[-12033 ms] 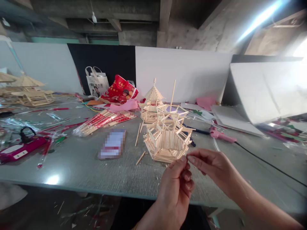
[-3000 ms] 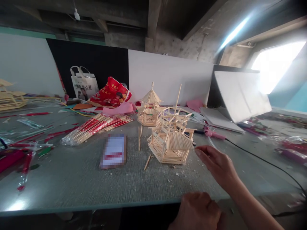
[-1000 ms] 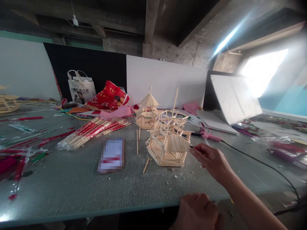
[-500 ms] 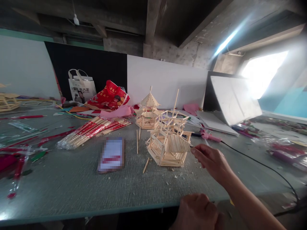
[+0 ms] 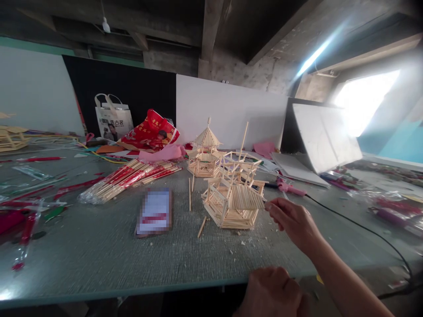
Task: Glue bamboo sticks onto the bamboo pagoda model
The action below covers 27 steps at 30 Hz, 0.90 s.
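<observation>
A half-built pavilion model (image 5: 233, 199) made of thin wooden sticks stands on the grey table (image 5: 99, 255), with one long stick rising from its top. My right hand (image 5: 292, 222) reaches to its right roof edge, fingertips pinched together at the sloped panel; what they hold is too small to see. My left hand (image 5: 274, 293) rests low at the table's near edge, fingers curled in a loose fist. A finished smaller pavilion (image 5: 205, 149) stands just behind the model.
A wrapped bundle of sticks (image 5: 128, 178) lies to the left, a small booklet (image 5: 155, 212) in front of it. Loose sticks (image 5: 202, 226) lie beside the model. A pink glue gun (image 5: 291, 188) with a black cord (image 5: 363, 226) lies at right. Bags and white boards stand behind.
My right hand stays at the roof's right edge, shifting only slightly. The view has drifted a little. Twelve seconds ago both hands pinched something together in front of the model.
</observation>
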Each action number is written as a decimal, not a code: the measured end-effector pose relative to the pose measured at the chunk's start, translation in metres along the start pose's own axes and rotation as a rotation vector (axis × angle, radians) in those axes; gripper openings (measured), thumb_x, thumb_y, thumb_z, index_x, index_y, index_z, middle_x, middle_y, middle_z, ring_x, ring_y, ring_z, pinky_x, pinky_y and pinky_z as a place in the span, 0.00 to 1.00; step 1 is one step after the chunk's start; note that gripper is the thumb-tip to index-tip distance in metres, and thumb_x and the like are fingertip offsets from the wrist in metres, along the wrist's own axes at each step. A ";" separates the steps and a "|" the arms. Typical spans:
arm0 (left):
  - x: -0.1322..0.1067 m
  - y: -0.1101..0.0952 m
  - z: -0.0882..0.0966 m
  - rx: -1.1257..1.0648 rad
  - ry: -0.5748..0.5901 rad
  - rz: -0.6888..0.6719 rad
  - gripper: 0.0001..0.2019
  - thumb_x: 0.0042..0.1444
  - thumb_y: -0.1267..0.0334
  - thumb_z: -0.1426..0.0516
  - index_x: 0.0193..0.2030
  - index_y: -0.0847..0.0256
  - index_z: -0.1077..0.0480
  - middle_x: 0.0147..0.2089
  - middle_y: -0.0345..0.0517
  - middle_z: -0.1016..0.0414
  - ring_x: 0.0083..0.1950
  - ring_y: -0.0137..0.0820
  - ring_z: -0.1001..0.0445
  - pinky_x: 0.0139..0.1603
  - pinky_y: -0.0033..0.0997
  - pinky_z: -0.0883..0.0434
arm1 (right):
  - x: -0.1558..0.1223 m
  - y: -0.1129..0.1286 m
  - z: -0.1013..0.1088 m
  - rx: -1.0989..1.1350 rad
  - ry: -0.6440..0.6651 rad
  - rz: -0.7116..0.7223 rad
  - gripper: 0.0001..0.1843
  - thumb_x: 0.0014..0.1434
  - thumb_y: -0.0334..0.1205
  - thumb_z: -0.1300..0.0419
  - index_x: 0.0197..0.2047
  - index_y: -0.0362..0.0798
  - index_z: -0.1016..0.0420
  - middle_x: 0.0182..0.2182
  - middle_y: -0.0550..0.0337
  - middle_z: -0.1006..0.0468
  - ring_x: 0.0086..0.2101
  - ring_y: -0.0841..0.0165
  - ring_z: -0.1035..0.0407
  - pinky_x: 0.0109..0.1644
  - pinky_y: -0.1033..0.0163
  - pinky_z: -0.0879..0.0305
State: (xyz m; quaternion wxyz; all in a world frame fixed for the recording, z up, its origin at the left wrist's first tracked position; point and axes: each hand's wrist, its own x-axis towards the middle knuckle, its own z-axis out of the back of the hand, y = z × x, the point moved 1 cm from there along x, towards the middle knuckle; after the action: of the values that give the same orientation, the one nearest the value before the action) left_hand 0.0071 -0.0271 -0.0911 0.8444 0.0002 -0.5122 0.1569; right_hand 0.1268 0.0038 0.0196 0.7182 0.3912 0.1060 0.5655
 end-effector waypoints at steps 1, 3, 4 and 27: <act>0.000 0.000 0.000 -0.004 -0.003 -0.003 0.09 0.47 0.65 0.42 0.22 0.60 0.39 0.22 0.37 0.36 0.22 0.25 0.35 0.20 0.29 0.44 | 0.001 -0.001 0.000 0.016 -0.001 -0.001 0.24 0.58 0.59 0.51 0.30 0.46 0.30 0.21 0.64 0.35 0.21 0.74 0.41 0.23 0.68 0.42; 0.001 0.000 0.000 -0.012 -0.019 -0.001 0.09 0.46 0.66 0.42 0.21 0.60 0.39 0.21 0.37 0.37 0.22 0.24 0.35 0.20 0.29 0.44 | 0.001 -0.004 0.001 0.045 -0.004 -0.003 0.25 0.59 0.60 0.52 0.31 0.46 0.29 0.23 0.62 0.33 0.22 0.73 0.39 0.23 0.69 0.41; 0.000 0.000 -0.001 -0.013 -0.025 0.002 0.09 0.46 0.67 0.42 0.21 0.60 0.40 0.20 0.36 0.38 0.21 0.24 0.36 0.19 0.29 0.44 | 0.001 -0.005 0.001 0.055 -0.004 -0.004 0.26 0.59 0.60 0.53 0.32 0.45 0.29 0.23 0.61 0.33 0.23 0.72 0.38 0.23 0.69 0.40; 0.000 -0.003 -0.001 0.014 -0.017 0.009 0.10 0.46 0.64 0.41 0.21 0.60 0.39 0.21 0.37 0.35 0.22 0.25 0.34 0.20 0.28 0.42 | -0.001 0.006 -0.001 -0.065 0.004 0.028 0.20 0.57 0.56 0.49 0.29 0.48 0.31 0.20 0.66 0.36 0.21 0.73 0.41 0.25 0.67 0.45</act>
State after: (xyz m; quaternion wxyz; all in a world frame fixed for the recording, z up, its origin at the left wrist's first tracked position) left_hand 0.0082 -0.0295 -0.0914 0.8393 0.0051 -0.5182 0.1641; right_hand 0.1217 0.0041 0.0224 0.7222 0.3681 0.0836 0.5796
